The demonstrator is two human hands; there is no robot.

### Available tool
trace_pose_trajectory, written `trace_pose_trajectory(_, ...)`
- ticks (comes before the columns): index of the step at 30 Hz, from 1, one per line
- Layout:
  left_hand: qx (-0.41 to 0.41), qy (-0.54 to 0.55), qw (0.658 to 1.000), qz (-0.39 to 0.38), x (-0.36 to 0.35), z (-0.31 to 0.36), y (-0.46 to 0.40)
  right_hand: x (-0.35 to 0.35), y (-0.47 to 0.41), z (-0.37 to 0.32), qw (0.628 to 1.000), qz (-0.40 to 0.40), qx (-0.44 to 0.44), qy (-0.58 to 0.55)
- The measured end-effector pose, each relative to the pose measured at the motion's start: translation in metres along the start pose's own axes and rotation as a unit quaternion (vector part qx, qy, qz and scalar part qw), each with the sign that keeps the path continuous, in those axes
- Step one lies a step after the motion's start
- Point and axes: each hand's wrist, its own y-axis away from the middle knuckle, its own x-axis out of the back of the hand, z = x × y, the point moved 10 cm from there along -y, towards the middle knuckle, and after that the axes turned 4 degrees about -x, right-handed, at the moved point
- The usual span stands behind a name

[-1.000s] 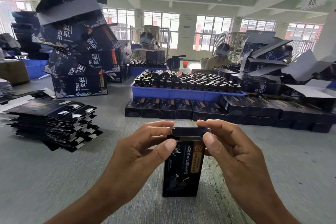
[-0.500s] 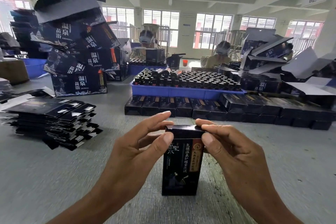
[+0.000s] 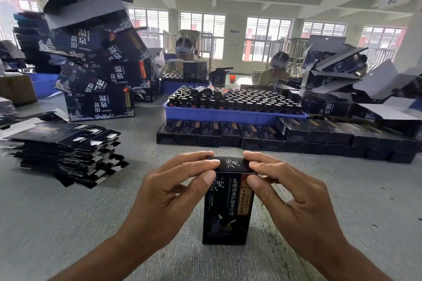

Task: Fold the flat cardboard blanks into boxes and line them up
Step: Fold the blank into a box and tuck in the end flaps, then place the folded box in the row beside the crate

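Head view, looking down: both hands work at the top of a small black box (image 3: pixel 225 210) that stands upright on the grey table (image 3: pixel 68 223), close in front of the person. The left hand (image 3: pixel 169 198) has its fingers curled, thumb and forefinger pinching the left edge of the box's closed top flap. The right hand (image 3: pixel 294 198) mirrors it, fingers bent and pinching the flap's right edge, thumb on the front face.

To the left lies a stack of flat blanks (image 3: pixel 61 150), well apart from the box. Behind the hands a row of finished boxes (image 3: pixel 262 137) lies side by side across the table, and just behind that row sits a blue tray (image 3: pixel 228 116) full of dark bottles (image 3: pixel 239 100). Larger black cartons (image 3: pixel 98 64) are piled high at the far left, more at the far right. Two people (image 3: pixel 274 70) sit beyond the tray.
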Motion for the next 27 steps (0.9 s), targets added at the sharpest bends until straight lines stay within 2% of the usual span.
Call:
trace_pose_trajectory(3,-0.013,-0.018,1.0,0.005,0.0,0.001,0.0,0.001,0.0,0.003,1.0,0.006,-0.006,-0.02)
trace_pose_trajectory(8,-0.02,-0.069,0.997,0.001,-0.002,0.004,-0.003,-0.005,0.003,0.019,0.994,-0.001,-0.081,-0.068)
trace_pose_trajectory(11,-0.016,-0.088,0.995,-0.037,-0.008,-0.001,0.0,-0.011,0.005,0.026,0.991,-0.019,-0.109,-0.078)
trace_pose_trajectory(15,0.119,-0.067,0.981,-0.141,-0.023,-0.037,0.015,-0.03,0.013,0.043,0.983,-0.105,-0.147,-0.032)
trace_pose_trajectory(18,0.18,-0.047,0.978,-0.091,-0.008,-0.055,0.012,-0.049,0.024,0.06,0.966,-0.182,-0.182,0.032)
trace_pose_trajectory(23,0.254,-0.002,0.967,-0.015,0.009,-0.079,0.017,-0.071,0.038,0.058,0.948,-0.257,-0.159,0.096)
trace_pose_trajectory(27,0.279,0.026,0.96,0.029,0.011,-0.09,0.024,-0.083,0.038,0.048,0.94,-0.247,-0.109,0.207)
